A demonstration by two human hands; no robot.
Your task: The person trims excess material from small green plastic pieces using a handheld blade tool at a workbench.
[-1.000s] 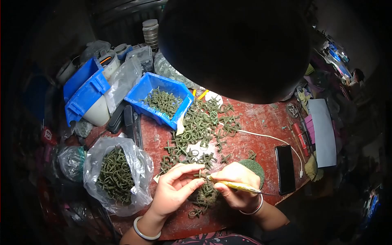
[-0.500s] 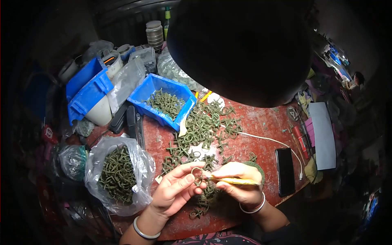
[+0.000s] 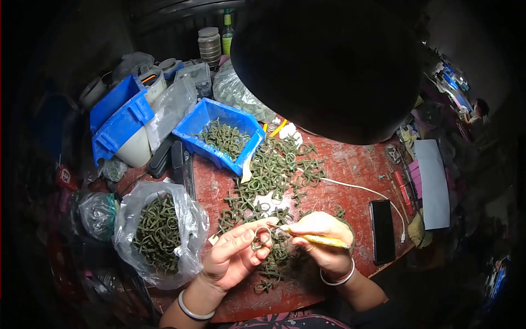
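Nearer than blue bin (image 3: 219, 159): left hand (image 3: 233, 257) pinched on round ring (image 3: 257, 234); right hand (image 3: 322, 241) closed on yellow tool (image 3: 323, 240), crosswise, tip toward ring.

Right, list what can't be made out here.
All in the head view:
Tip of the yellow tool in the right hand: too small.
Far side of the table: behind the dark round shape.
Bottom of the open bag: hidden under green pieces.
Person at far right: small, blurred.
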